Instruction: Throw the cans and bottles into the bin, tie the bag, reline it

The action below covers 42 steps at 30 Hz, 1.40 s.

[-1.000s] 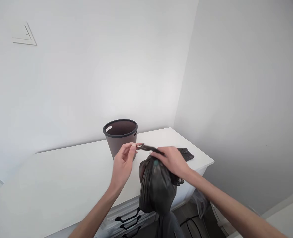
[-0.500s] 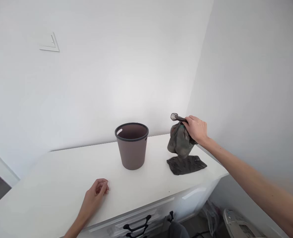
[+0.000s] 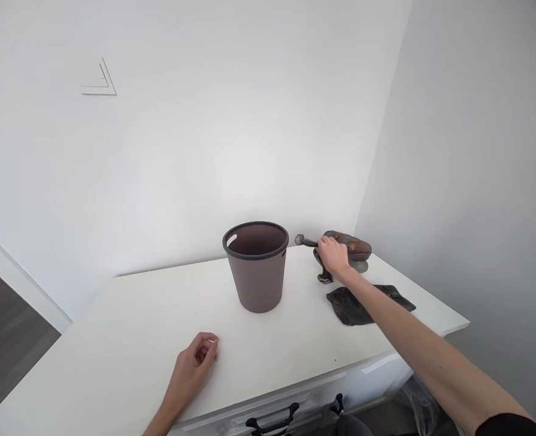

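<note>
A full, dark see-through bag [image 3: 350,245] lies at the back right of the white top, near the corner. My right hand [image 3: 334,254] is closed round its gathered neck, whose end sticks out to the left. In front of the bag a flat, folded black bag [image 3: 352,307] rests under my right forearm, partly hidden by it. The brown bin [image 3: 259,281] with a dark rim stands upright, its inside looking bare. My left hand [image 3: 197,357] rests on the top, left of and nearer than the bin, fingers curled with thumb and fingertips together; nothing shows in them.
The white cabinet top [image 3: 158,321] meets a wall behind and another at the right. Black drawer handles [image 3: 273,422] are on its front. Below right lies clear plastic [image 3: 420,402]. A wall switch [image 3: 99,82] is at the upper left.
My right hand has moved the full bag back and down from above the folded bag onto the top near the corner. The view has shifted slightly; my left hand keeps its pose.
</note>
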Each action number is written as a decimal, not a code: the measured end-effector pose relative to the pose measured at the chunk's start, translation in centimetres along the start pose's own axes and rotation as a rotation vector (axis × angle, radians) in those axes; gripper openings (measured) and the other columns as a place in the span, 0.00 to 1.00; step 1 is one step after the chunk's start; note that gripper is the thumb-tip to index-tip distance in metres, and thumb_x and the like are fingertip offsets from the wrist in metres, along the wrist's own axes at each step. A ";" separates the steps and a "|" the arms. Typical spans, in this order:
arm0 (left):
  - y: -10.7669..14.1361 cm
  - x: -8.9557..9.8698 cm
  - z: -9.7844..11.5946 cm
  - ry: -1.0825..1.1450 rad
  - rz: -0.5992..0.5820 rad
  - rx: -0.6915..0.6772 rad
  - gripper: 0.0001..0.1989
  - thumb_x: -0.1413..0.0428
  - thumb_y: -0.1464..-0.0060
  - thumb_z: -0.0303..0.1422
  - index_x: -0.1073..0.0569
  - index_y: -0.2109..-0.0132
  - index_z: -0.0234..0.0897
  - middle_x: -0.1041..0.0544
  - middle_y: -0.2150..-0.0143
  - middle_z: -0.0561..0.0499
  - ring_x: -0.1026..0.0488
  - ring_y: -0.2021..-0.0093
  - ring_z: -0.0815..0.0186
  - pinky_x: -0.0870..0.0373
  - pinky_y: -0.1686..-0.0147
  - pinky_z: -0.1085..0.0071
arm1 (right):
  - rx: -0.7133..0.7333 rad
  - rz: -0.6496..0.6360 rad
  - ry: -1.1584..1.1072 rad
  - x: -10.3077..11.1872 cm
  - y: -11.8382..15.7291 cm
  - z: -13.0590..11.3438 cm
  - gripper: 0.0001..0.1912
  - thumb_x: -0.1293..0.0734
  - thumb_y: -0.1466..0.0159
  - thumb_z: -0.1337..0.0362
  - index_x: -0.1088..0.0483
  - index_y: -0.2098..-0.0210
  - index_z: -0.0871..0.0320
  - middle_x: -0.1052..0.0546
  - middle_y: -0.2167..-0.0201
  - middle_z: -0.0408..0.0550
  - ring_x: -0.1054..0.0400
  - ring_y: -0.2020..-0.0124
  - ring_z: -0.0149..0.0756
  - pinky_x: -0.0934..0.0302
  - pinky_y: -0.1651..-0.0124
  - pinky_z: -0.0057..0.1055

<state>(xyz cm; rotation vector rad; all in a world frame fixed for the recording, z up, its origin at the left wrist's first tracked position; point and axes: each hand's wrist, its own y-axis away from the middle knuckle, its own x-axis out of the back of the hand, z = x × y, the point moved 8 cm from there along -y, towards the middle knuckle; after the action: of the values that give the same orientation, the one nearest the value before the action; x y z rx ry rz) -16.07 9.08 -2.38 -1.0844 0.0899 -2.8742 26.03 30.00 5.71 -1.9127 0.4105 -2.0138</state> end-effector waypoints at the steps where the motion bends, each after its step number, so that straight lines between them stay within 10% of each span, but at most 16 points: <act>1: 0.0 0.0 0.0 -0.001 -0.001 0.001 0.19 0.51 0.36 0.52 0.27 0.54 0.43 0.23 0.69 0.53 0.28 0.68 0.61 0.35 0.66 0.67 | -0.012 -0.025 -0.011 -0.9 0.1 -0.8 0.11 0.40 0.26 0.67 0.26 0.55 0.62 0.23 0.54 0.59 0.29 0.50 0.45 0.44 0.64 0.31; 7: 0.4 0.0 -0.2 -0.003 -0.006 0.011 0.19 0.51 0.36 0.52 0.27 0.54 0.43 0.23 0.69 0.53 0.28 0.67 0.61 0.35 0.65 0.67 | -0.033 -0.140 -0.078 -3.1 2.6 -4.2 0.10 0.35 0.28 0.63 0.24 0.57 0.63 0.21 0.60 0.59 0.25 0.58 0.46 0.38 0.63 0.32; 11: 0.4 0.2 -0.2 0.007 0.010 -0.002 0.19 0.51 0.37 0.52 0.26 0.55 0.43 0.23 0.69 0.53 0.28 0.67 0.61 0.34 0.65 0.68 | 0.052 -0.080 -0.108 -1.7 8.7 -4.9 0.20 0.36 0.28 0.63 0.33 0.37 0.57 0.26 0.42 0.60 0.30 0.43 0.47 0.33 0.53 0.35; 15: 0.2 0.2 0.1 0.003 0.021 -0.028 0.20 0.51 0.38 0.53 0.26 0.56 0.43 0.23 0.70 0.53 0.29 0.68 0.61 0.34 0.66 0.67 | 0.147 0.140 -0.205 -2.6 17.0 -3.1 0.24 0.42 0.25 0.57 0.36 0.34 0.59 0.35 0.32 0.63 0.41 0.31 0.53 0.42 0.34 0.47; 19: 0.6 0.2 0.6 -0.008 0.028 -0.049 0.21 0.51 0.38 0.53 0.26 0.56 0.43 0.22 0.70 0.52 0.28 0.68 0.61 0.33 0.65 0.66 | -0.055 0.107 -0.244 -7.1 21.3 0.7 0.30 0.45 0.26 0.50 0.35 0.33 0.64 0.36 0.32 0.68 0.45 0.29 0.59 0.45 0.32 0.53; 42: 1.8 0.6 1.6 -0.014 0.096 -0.028 0.22 0.49 0.41 0.54 0.25 0.56 0.42 0.21 0.70 0.52 0.25 0.67 0.61 0.32 0.64 0.66 | -0.085 0.085 -0.343 -5.8 21.7 0.0 0.23 0.46 0.27 0.64 0.28 0.38 0.57 0.28 0.36 0.56 0.36 0.35 0.47 0.45 0.34 0.45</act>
<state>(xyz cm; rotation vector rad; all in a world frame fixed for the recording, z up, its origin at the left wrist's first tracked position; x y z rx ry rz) -15.36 7.20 -0.97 -1.0742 0.1775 -2.7876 27.16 12.93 -8.81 -2.1990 0.4830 -1.5961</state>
